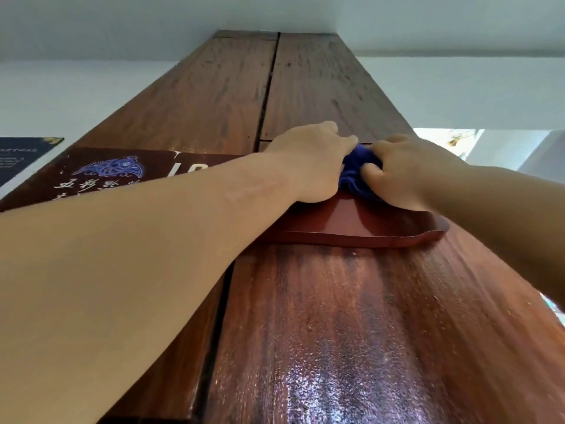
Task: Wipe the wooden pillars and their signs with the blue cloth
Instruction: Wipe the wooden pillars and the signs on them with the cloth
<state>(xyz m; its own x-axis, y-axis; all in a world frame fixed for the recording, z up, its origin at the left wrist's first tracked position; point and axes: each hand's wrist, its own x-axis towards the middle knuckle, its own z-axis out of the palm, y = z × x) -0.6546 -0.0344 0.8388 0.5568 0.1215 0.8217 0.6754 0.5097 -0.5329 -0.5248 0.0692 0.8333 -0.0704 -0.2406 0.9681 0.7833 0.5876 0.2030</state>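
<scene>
Head cam looks steeply up a wooden pillar (321, 301) that fills the centre of the frame, w/ a dark vertical seam left of centre, running to the white ceiling (122, 22) at top. Lower part of the pillar is glossy and streaked. A dark red sign (367, 221) sits across the pillar mid-frame; its left half, at mid-left, carries a blue fish emblem and white characters. Left forearm stretches diagonally from lower left to centre, left hand (308, 166) palm-down, wrist bent, fingers curled together onto the blue cloth (357, 175). Right arm enters from right edge; right hand (409, 169) presses on the cloth's other side, fingers bunched on it, thumb tucked against the fabric. Cloth is wadded between both hands, at the sign's upper edge, right of centre. A dark poster (21, 157) shows at far left on the wall.
</scene>
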